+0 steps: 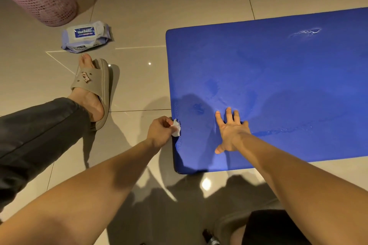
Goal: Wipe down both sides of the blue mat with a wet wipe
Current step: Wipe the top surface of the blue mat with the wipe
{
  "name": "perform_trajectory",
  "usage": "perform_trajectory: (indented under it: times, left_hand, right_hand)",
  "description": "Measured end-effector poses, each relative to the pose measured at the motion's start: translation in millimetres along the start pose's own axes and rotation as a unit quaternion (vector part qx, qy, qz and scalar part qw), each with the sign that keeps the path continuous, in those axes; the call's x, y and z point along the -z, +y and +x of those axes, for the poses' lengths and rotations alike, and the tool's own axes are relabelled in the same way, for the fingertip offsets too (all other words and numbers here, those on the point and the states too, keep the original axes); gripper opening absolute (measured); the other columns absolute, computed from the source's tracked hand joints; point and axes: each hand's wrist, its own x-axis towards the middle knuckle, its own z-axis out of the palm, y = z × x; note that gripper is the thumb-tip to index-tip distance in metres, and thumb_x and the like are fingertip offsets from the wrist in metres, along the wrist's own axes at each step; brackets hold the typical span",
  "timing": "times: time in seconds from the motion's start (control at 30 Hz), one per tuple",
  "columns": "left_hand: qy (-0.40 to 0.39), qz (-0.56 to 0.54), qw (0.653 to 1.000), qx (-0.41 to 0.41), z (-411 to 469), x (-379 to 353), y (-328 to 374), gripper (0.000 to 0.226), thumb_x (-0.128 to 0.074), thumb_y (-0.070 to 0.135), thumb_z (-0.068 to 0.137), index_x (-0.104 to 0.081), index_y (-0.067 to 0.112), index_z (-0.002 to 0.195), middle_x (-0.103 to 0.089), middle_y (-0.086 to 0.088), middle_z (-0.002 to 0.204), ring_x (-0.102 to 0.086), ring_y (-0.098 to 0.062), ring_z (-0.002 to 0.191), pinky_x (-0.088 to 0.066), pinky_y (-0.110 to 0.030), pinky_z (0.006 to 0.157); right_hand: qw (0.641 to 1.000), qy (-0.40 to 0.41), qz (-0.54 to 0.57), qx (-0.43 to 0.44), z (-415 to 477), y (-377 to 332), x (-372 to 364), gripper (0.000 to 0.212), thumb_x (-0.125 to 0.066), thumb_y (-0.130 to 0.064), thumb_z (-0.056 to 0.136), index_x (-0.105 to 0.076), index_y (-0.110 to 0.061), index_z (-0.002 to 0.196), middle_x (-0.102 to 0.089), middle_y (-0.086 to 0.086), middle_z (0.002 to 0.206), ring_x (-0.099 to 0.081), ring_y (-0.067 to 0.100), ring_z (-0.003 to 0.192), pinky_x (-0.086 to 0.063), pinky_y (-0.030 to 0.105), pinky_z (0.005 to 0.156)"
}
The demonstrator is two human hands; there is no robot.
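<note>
blue mat [278, 85]: flat on floor, long axis running away right of both hands | left hand [160, 132]: pinches wet wipe [176, 128] at its near-left edge | right hand [231, 131]: fingers spread, flat on mat just beside

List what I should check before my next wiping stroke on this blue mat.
1. Grip of the left hand on the white crumpled wet wipe: ok.
2. Wipe touching the blue foam mat at its edge: ok.
3. Mat pressed flat by the right hand, fingers spread: ok.
4. Mat's underside wiped: cannot tell.
5. Purple plastic pack of spare wipes on the tiled floor: ok.
</note>
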Motion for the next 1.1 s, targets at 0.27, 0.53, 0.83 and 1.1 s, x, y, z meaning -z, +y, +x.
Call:
perform_trajectory:
  times: [0.27,0.53,0.83,1.1]
  left_hand:
    - [-0.187,0.106,0.976,-0.013,-83.3,5.0,-35.7,0.019,-0.068,0.002,0.076,-0.061,0.014,0.063,-0.070,-0.007,0.073,-0.063,-0.018,0.068,-0.055,-0.042,0.084]
    - [0.018,0.045,0.999,-0.001,-25.3,-2.7,-1.4,0.022,-0.070,-0.008,0.080,-0.059,0.009,0.075,-0.065,-0.003,0.076,-0.062,-0.016,0.069,-0.057,-0.032,0.075]
    - [-0.051,0.179,0.982,-0.024,-90.2,-8.9,-45.3,0.007,-0.064,0.009,0.081,-0.063,0.016,0.081,-0.073,0.004,0.079,-0.067,-0.014,0.071,-0.056,-0.030,0.070]
    - [0.012,0.069,0.997,0.026,-91.4,-15.1,-39.1,0.010,-0.071,0.004,0.081,-0.063,0.011,0.080,-0.071,0.000,0.078,-0.066,-0.016,0.072,-0.056,-0.031,0.074]
  right_hand:
    - [1.000,0.008,0.000,-0.006,-0.4,-1.6,0.6,0.147,-0.077,-0.074,0.066,0.028,-0.022,0.154,0.024,0.017,0.163,0.015,0.044,0.151,-0.030,0.057,0.113]
    - [1.000,0.017,0.010,-0.001,1.5,0.5,-2.5,0.146,-0.079,-0.072,0.066,0.026,-0.022,0.155,0.023,0.017,0.164,0.014,0.044,0.151,-0.030,0.059,0.113]
    - [1.000,0.024,0.011,0.002,3.0,-1.6,-1.0,0.147,-0.080,-0.070,0.066,0.025,-0.021,0.156,0.023,0.019,0.163,0.013,0.046,0.151,-0.030,0.059,0.113]
    - [0.999,0.040,0.031,0.008,0.0,0.7,-5.6,0.145,-0.082,-0.067,0.066,0.021,-0.020,0.157,0.021,0.019,0.164,0.012,0.046,0.151,-0.028,0.061,0.114]
